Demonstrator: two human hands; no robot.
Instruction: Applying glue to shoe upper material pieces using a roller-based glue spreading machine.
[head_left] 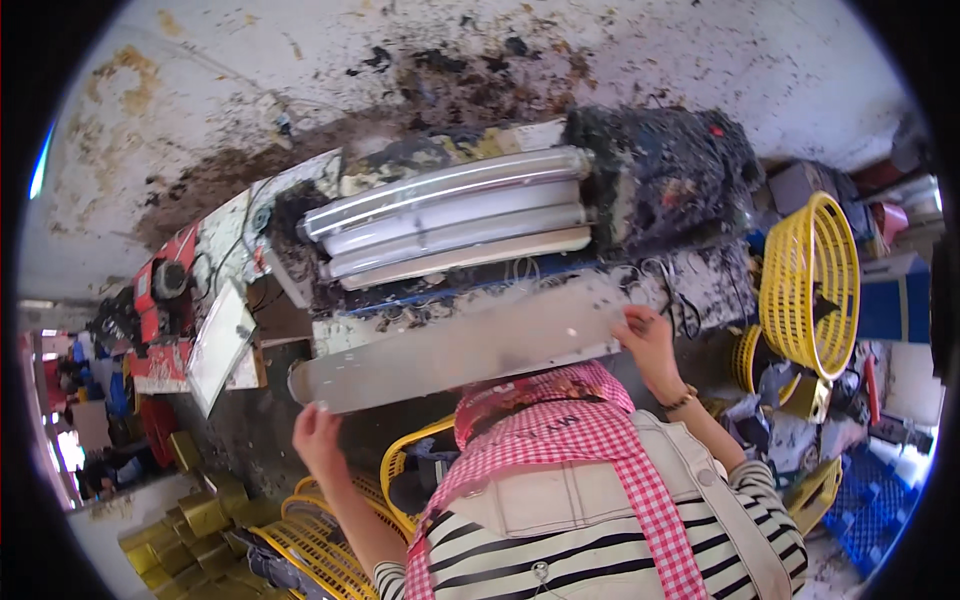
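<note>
A long, pale, frosted sheet [460, 340] stretches in front of me, its right end higher than its left. My left hand [318, 440] is closed at the lower left corner, thumb and fingertips pinched on the sheet's edge. At the other end, my right hand [648, 338] pinches the right edge between thumb and bent fingers; a bracelet [682, 397] circles that wrist. Just beyond the sheet lies a bank of shiny, clear-covered tubes or rollers [450, 193], set in a grimy bench. The sheet hides part of the bench's near side.
Dark, lint-like grime coats a bulky mass [660, 175] right of the tubes. Black-handled scissors [683, 308] lie on the bench. A yellow basket [812, 285] stands at right, more yellow baskets [315, 545] at lower left beside gold boxes [190, 530]. A white panel [222, 340] leans at left.
</note>
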